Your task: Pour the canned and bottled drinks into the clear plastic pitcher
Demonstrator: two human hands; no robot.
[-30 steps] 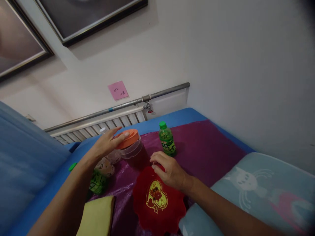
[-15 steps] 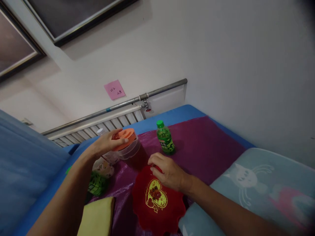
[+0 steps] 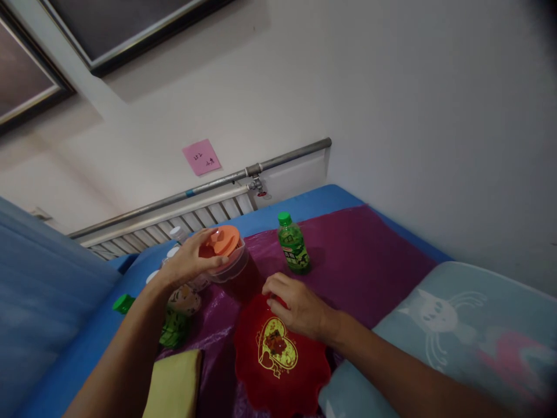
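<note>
Resting on the orange lid point(image 3: 228, 238) of a clear plastic jug point(image 3: 244, 283), the left hand point(image 3: 187, 262) is lying with thumb and fingers spread; whether they are gripping or only touching, I cannot tell. The jug is standing on a glossy, wrinkled purple sheet point(image 3: 348, 238), beyond the red plate point(image 3: 302, 371). Its body is looking smooth and round, and through the transparent wall a dark reddish-brown content is showing. The lid is having a raised, moulded pattern. The right hand point(image 3: 300, 305) is pinching the plate's far rim between thumb and curled fingers. This plate is showing a scalloped edge and a shiny yellow-gold heart print point(image 3: 289, 353). Near the jug, a green bottle point(image 3: 295, 247) is standing upright, while a folded yellow cloth point(image 3: 174, 386) is lying nearer, looking soft and thick.
</note>
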